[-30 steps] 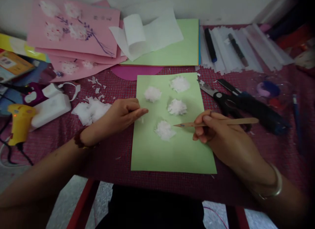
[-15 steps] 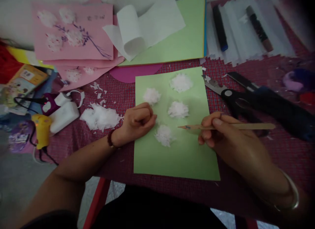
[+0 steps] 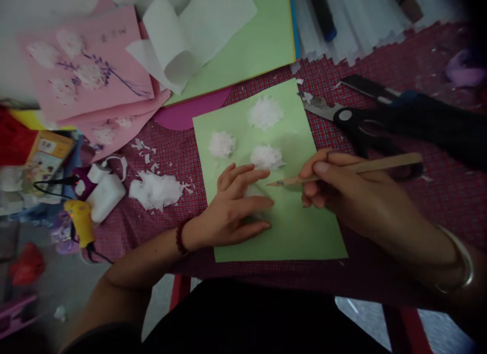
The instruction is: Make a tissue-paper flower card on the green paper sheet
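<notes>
Stick (image 3: pixel 385 163) points left, its long axis nearly crosswise.

Dim, greyish light leaves faint, soft shadows on the green sheet (image 3: pixel 304 232); far left of it the floor (image 3: pixel 68 285) blurs, far right darkens to black.

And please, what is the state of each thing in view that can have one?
Left hand: open, fingers spread
Pointed wooden stick: held, tip leftward
Right hand: closed on the stick
Green paper sheet: lying flat
White paper flowers: ruffled
White paper roll: partly unrolled
Scissors: lying down, blade gap unclear
Purple adapter: red light lit
</notes>
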Demonstrator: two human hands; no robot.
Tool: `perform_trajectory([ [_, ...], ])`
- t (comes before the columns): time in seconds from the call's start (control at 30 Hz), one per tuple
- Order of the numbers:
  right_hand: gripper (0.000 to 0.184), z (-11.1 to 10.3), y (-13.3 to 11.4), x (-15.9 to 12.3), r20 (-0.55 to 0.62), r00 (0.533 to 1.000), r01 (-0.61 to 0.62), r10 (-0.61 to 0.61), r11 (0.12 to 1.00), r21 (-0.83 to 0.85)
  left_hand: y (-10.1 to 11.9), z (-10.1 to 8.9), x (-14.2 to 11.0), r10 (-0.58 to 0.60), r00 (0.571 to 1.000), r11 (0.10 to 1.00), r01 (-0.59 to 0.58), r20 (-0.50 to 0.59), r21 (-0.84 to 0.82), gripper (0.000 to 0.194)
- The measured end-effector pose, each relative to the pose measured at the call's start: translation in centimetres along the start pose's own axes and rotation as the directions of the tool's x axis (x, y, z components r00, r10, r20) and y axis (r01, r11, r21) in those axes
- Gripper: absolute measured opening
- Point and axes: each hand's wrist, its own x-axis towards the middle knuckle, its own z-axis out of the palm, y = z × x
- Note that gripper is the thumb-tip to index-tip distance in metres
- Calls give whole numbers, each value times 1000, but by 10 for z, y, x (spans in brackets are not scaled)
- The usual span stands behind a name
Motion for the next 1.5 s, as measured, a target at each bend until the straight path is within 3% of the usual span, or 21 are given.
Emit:
perform_trajectory([
  [0.13,20,3,1,-1,22,997,77,-76,997,-32,1,2,-2,14,998,1000,-15,-64,-12,3],
  [0.27,20,2,1,-1,24,994,110,-109,992,-68,-3,0,-5,11,993,1000,-11,-114,-5,4],
  [0.47,20,2,-1,0,44,994,101,-97,988,-113,-3,-4,-6,-1,996,1000,0,-86,-14,4],
  [0.67,20,5,-3,-3,124,986,132,-113,980,-152,-2,2,-5,32,993,997,-24,-113,71,28],
  [0.8,22,7,0,-5,201,969,176,-141,970,-168,0,7,-4,0,988,995,15,-154,101,17],
  [1.07,22,12,2,-8,358,921,281,-157,903,-326,1,4,-2,-138,974,984,114,-182,-138,14],
  [1.33,19,18,7,-2,277,944,267,-180,910,-318,-5,7,-3,-149,970,967,102,-190,-235,16],
  [1.5,20,21,6,-3,235,957,247,-170,902,-353,-8,-3,-3,-172,968,918,91,-181,-386,14],
])
